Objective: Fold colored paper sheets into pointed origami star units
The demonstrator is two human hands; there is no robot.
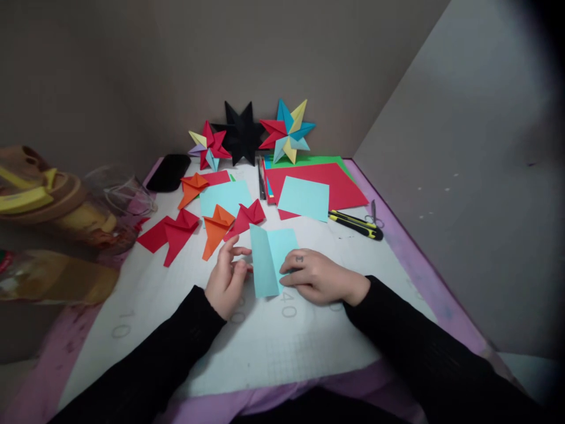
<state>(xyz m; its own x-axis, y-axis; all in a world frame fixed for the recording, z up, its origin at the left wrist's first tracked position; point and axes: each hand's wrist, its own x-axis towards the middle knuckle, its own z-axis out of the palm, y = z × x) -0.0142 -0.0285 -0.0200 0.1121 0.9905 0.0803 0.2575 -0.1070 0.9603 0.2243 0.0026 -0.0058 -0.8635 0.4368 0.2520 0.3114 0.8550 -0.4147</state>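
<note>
A light blue paper sheet (267,265) with a lengthwise crease stands partly raised in front of me, its left half lifted. My left hand (228,277) is beside its left edge, fingers apart and loosely bent, fingertips close to or touching the paper. On the right half lies my right hand (309,274), a ring on one finger, its fingers together and gripping the sheet. Just beyond are folded paper pieces: an orange one (218,225), a red one (249,217), a larger red one (180,232) and another orange one (193,187).
Behind are a black paper star (243,134) and two multicoloured stars (289,132). Red sheets (339,179) carry a light blue square (304,197). A yellow-black cutter (357,225) and scissors (375,218) lie right. A phone (169,173) and bottle (62,277) are left.
</note>
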